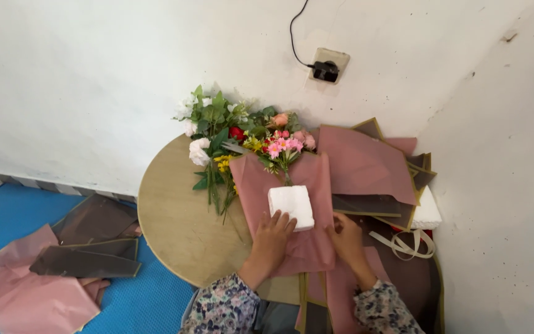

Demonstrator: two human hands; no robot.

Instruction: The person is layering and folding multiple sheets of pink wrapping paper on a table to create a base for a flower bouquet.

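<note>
A white foam block (292,205) lies on a pink wrapping sheet (261,179) spread over a round wooden table (174,210). A small bunch of pink and yellow flowers (279,148) sticks out of the block's far side. My left hand (272,236) rests on the sheet with its fingertips touching the block's near left corner. My right hand (347,238) presses flat on the sheet just right of the block, fingers apart. Both sleeves are floral.
Loose flowers with green leaves (214,133) lie at the table's far edge by the wall. More pink and dark sheets (366,164) pile at the right, with another white block (429,210) and a cream ribbon (406,244). Sheets (38,291) lie on the blue floor. A wall socket (327,65) holds a plug.
</note>
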